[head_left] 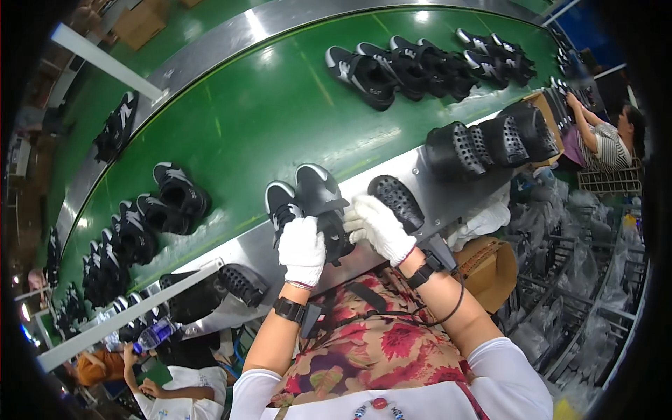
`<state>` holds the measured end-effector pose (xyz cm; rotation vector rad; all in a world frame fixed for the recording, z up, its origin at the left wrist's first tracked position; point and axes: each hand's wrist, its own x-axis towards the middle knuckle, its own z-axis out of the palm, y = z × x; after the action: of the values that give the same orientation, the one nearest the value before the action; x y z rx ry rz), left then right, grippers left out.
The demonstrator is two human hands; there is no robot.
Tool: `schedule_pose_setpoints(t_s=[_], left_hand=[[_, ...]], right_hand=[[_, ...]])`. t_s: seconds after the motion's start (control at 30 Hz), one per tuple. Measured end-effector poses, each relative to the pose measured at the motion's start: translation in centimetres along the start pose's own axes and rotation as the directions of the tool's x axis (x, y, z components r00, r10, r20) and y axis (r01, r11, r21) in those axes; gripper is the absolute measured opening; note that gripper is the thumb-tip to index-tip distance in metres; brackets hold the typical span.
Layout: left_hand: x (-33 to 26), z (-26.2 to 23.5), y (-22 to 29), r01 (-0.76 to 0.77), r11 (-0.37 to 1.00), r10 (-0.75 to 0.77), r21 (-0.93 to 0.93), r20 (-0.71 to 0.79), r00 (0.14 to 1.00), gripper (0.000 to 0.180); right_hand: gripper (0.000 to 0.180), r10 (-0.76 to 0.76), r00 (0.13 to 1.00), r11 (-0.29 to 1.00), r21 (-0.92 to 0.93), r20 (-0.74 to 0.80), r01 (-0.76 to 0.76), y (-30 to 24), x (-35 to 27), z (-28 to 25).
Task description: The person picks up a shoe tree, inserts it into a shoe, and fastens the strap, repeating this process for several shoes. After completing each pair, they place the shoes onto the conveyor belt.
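1. My left hand (302, 248), in a white knit glove, is curled over the heel end of the left shoe (281, 198); the fingertips are hidden, so I cannot tell whether they have hold of it.
2. My right hand (378, 225), gloved alike, is partly open, its fingers bent and slightly parted, at the right side of the right shoe (313, 179); I cannot tell whether they touch its dark flap (328, 207).
3. Both shoes, black with grey toes, lie side by side at the near edge of the green surface (245, 150), toes pointing toward its far edge, heels over the metal border (364, 260).
4. Just right of my right hand, a black perforated clog-like piece (396, 201) lies on that border.
5. More shoes (364, 75) line the surface toward its far right corner; others (131, 231) stand toward its left end.
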<state>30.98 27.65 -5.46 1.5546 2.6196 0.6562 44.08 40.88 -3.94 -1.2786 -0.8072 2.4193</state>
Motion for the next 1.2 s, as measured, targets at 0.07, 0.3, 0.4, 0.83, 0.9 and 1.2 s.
schedule_pose_setpoints(t_s=[0.07, 0.3, 0.4, 0.83, 0.9, 1.2], left_hand=[[-0.8, 0.0, -0.5, -0.026, 1.0, 0.026, -0.009, -0.016, 1.0, 0.026], [-0.9, 0.2, 0.0, 0.045, 0.998, -0.048, -0.044, -0.068, 0.997, 0.023], [-0.8, 0.2, 0.1, 0.077, 0.996, -0.08, -0.04, -0.064, 0.995, 0.022], [-0.7, -1.5, 0.6, 0.115, 0.973, -0.102, -0.2, 0.074, 0.992, 0.019], [-3.1, -3.2, 0.0, 0.064, 0.971, -0.096, -0.229, -0.133, 0.986, 0.024], [-17.9, -5.2, -10.0, 0.794, 0.348, -0.937, -0.499, -0.173, 0.302, 0.039]], right_hand=[[0.036, -0.081, 0.993, 0.993, -0.075, 0.085, 0.088, 0.0, 0.5, 0.6], [0.019, -0.104, 0.993, 0.946, -0.303, 0.063, 0.119, 0.7, 1.9, 0.4], [0.019, 0.012, 0.998, 0.939, -0.343, -0.055, -0.031, 1.8, 1.2, 0.1], [0.048, -0.347, 0.879, -0.216, -0.94, 0.327, 0.265, 4.3, 1.4, 1.2], [0.044, -0.323, 0.877, -0.274, -0.922, 0.355, 0.272, 3.4, 1.1, 2.5], [0.032, -0.15, 0.44, -0.06, -0.452, 0.886, 0.89, 8.9, -3.1, 12.0]])
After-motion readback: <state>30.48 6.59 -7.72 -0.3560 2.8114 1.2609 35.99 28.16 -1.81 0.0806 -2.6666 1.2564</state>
